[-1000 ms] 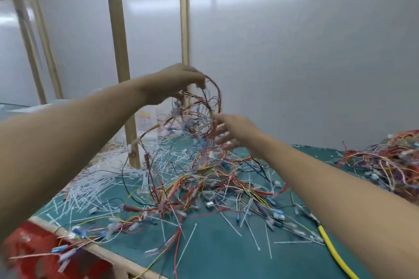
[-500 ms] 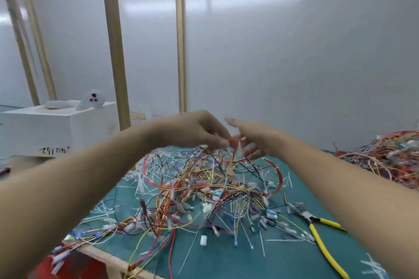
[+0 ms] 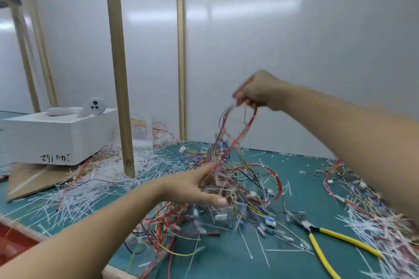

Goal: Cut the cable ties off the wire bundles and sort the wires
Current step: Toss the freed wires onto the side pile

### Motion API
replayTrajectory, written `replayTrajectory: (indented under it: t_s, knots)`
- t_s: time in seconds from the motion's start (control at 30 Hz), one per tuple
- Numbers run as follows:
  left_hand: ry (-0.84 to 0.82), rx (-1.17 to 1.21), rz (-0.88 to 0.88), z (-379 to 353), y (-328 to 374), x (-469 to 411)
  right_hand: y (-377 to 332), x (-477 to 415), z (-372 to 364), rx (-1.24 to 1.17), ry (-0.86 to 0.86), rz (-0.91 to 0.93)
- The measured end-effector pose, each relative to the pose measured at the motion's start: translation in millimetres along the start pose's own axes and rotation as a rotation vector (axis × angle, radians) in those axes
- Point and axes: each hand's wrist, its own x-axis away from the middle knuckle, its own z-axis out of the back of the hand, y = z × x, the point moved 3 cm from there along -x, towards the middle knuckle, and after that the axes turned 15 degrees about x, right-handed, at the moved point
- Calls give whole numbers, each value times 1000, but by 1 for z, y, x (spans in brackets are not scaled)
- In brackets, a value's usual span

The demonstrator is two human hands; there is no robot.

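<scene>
A tangled heap of coloured wires with small connectors lies in the middle of the green mat. My right hand is raised above it and grips a loop of red and multicoloured wires that hangs down into the heap. My left hand is low at the heap's left side, fingers spread and reaching into the wires; its fingertips are blurred. Yellow-handled cutters lie on the mat to the right of the heap.
Cut white cable ties litter the mat at left and right. A second wire pile lies at the right. A white box carrying a white controller stands at back left. Wooden posts rise behind the heap. The table's front edge is near.
My right hand rose up and to the right, pulling a wire loop out of the heap. My left hand dropped from beside it down into the wires.
</scene>
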Motion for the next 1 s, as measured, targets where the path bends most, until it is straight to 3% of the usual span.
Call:
replayTrajectory:
  t_s: [0.13, 0.3, 0.43, 0.6, 0.77, 0.87, 1.0]
  knots:
    - [136, -108, 137, 37, -33, 3, -30, 0, 40, -157, 190, 125]
    - [290, -252, 374, 75, -82, 19, -28, -11, 105, -563, 374, 184]
    - [288, -368, 528, 80, -95, 17, 2, -5, 108, -355, 411, 128]
    - [364, -323, 167, 59, -9, -2, 24, 7, 66, -194, 342, 87]
    - [184, -671, -381, -41, 51, -49, 3, 10, 88, -270, 511, 119]
    - [82, -803, -198, -70, 15, -82, -10, 11, 120, -389, 605, 122]
    - [189, -782, 154, -26, -64, -86, -3, 21, 158, -385, 655, 77]
